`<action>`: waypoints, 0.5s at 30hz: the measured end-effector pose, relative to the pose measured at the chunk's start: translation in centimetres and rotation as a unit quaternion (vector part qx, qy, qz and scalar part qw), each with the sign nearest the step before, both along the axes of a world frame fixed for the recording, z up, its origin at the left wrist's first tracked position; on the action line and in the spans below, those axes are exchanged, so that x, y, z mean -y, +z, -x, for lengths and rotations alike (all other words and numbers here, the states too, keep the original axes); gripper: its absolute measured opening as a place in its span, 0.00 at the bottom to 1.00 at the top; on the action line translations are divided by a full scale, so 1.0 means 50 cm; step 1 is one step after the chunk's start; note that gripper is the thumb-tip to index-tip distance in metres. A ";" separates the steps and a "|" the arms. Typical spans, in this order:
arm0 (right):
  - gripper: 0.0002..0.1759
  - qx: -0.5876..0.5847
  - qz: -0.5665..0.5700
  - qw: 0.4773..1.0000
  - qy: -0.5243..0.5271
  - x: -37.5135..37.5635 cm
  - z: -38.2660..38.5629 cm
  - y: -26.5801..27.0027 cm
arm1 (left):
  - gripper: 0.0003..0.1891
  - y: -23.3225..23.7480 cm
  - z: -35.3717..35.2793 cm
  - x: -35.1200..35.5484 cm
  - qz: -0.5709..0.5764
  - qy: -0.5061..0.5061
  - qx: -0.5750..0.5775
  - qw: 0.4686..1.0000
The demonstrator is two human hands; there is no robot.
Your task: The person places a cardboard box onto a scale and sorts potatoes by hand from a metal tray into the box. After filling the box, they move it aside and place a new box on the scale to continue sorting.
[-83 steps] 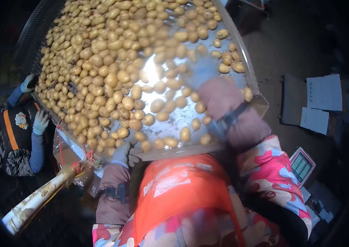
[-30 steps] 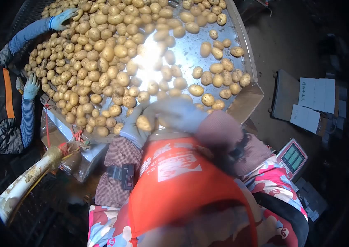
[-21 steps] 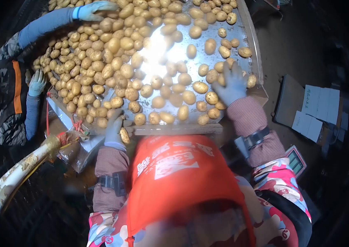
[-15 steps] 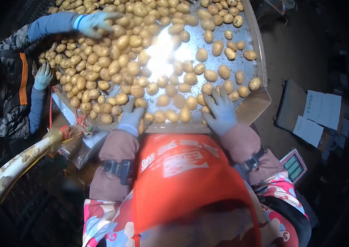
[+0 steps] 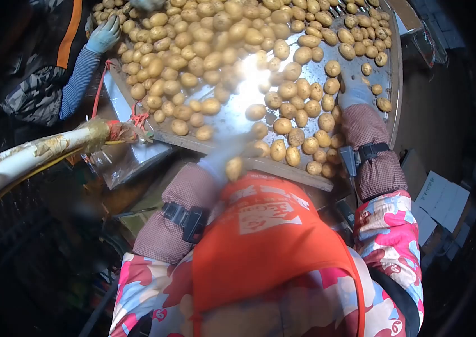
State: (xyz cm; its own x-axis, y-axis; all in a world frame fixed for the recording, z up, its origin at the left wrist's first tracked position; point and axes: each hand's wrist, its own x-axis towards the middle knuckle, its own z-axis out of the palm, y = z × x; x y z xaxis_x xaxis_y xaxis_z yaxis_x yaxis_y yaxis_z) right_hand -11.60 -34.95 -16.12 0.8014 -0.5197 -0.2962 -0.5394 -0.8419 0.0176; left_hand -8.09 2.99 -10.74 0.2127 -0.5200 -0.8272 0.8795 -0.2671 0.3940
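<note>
Many potatoes (image 5: 210, 59) lie on a metal sorting table (image 5: 224, 124) with a raised rim (image 5: 288, 172). My left hand (image 5: 220, 158), gloved and smeared by motion, is at the near rim. A single potato (image 5: 234, 168) shows right at its edge, over the rim. On the right side of the table, my right hand (image 5: 356, 91) lies in its glove against the metal, fingers stretched away from me. A loose group of potatoes (image 5: 311, 106) sits just left of that hand, with a few others on its right. Glare whitens the middle of the table.
A co-worker's gloved hand (image 5: 103, 36) rests at the left rim, and their other glove (image 5: 147, 4) is at the top edge. A worn white pipe (image 5: 41, 151) juts in at left. Paper sheets (image 5: 443, 196) lie low on the right.
My right hand has moved forward and right along the table, beside potatoes gathered to its left. My left hand has come back to the near rim. The view has shifted.
</note>
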 end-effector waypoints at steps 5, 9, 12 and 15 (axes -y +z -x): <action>0.32 0.265 -0.258 0.924 -0.097 -0.142 0.062 0.068 | 0.31 0.060 0.021 -0.060 0.108 -0.207 0.406 0.884; 0.29 0.202 -0.377 0.893 0.142 -0.278 0.051 0.111 | 0.28 0.041 0.019 -0.033 0.187 -0.065 0.181 0.963; 0.24 0.088 -0.181 0.964 0.171 -0.298 -0.039 0.111 | 0.25 0.018 0.034 -0.055 0.197 0.032 0.051 0.979; 0.23 -0.040 -0.114 0.986 0.117 -0.306 -0.105 0.105 | 0.26 -0.022 0.036 -0.143 0.155 0.027 0.084 0.984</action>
